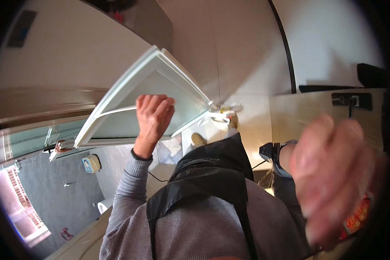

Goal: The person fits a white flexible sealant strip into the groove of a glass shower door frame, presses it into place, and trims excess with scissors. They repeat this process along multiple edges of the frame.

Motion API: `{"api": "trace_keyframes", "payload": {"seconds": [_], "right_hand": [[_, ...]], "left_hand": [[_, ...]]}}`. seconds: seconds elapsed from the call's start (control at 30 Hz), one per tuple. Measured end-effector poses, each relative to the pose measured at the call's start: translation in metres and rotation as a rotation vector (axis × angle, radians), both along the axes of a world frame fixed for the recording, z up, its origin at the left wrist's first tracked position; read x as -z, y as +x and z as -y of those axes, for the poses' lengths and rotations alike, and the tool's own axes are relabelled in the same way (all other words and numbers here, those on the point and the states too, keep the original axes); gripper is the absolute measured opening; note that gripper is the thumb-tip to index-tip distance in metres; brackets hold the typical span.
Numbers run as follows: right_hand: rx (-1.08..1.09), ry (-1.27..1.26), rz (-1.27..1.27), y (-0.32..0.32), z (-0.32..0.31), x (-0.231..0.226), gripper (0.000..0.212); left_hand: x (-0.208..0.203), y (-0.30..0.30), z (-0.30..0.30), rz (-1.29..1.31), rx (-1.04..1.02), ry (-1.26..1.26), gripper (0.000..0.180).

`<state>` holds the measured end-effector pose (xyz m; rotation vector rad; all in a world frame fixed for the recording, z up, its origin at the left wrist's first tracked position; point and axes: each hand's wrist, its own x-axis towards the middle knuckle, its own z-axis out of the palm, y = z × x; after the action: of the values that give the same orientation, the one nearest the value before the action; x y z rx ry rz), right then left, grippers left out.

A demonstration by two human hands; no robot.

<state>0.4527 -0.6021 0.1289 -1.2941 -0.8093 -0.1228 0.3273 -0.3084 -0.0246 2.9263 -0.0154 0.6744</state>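
My left hand (154, 118) is raised in front of a white-framed door (117, 86) with a frosted pane, its fingers curled closed. A thin white bar (117, 111) crosses the pane and meets this hand. Whether the fingers grip the bar or something else, I cannot tell. My right hand (333, 173) looms large and close at the right, smeared by motion. Its fingers are too blurred to read, and no held thing shows. A black device (269, 151) sits by my right wrist.
A grey-walled room (60, 186) with a window (24, 208) and a blue-and-cream box (91, 164) lies beyond the door at left. Shoes (198, 139) show on patterned floor tiles (171, 147). A tan door (307, 115) with a dark lock plate (352, 101) stands at right.
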Motion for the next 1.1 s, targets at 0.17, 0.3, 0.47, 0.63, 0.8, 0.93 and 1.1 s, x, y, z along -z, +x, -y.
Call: {"api": "trace_keyframes", "payload": {"seconds": [0.17, 0.3, 0.47, 0.63, 0.8, 0.93, 1.1], "right_hand": [[0.032, 0.194, 0.186, -0.013, -0.002, -0.053, 0.009], [0.069, 0.294, 0.211, -0.024, 0.002, -0.066, 0.006], [0.195, 0.282, 0.110, -0.010, -0.040, -0.027, 0.004], [0.001, -0.501, -0.166, 0.043, -0.166, 0.098, 0.009], [-0.086, -0.461, 0.175, 0.055, -0.209, 0.178, 0.015], [-0.155, -0.432, 0.142, 0.056, -0.221, 0.185, 0.017], [-0.175, -0.426, 0.205, 0.058, -0.230, 0.186, 0.014]], "left_hand": [[-0.007, 0.006, -0.007, 0.065, -0.047, -0.087, 0.020], [0.000, 0.025, -0.025, 0.096, -0.011, -0.059, 0.015], [-0.008, 0.041, -0.059, 0.011, -0.103, -0.300, 0.017], [-0.012, 0.051, -0.068, -0.033, -0.139, -0.268, 0.017], [-0.011, 0.056, -0.070, -0.067, -0.175, -0.301, 0.019], [-0.009, 0.057, -0.072, -0.100, -0.186, -0.284, 0.020], [-0.006, 0.061, -0.074, -0.109, -0.192, -0.256, 0.022]]}}
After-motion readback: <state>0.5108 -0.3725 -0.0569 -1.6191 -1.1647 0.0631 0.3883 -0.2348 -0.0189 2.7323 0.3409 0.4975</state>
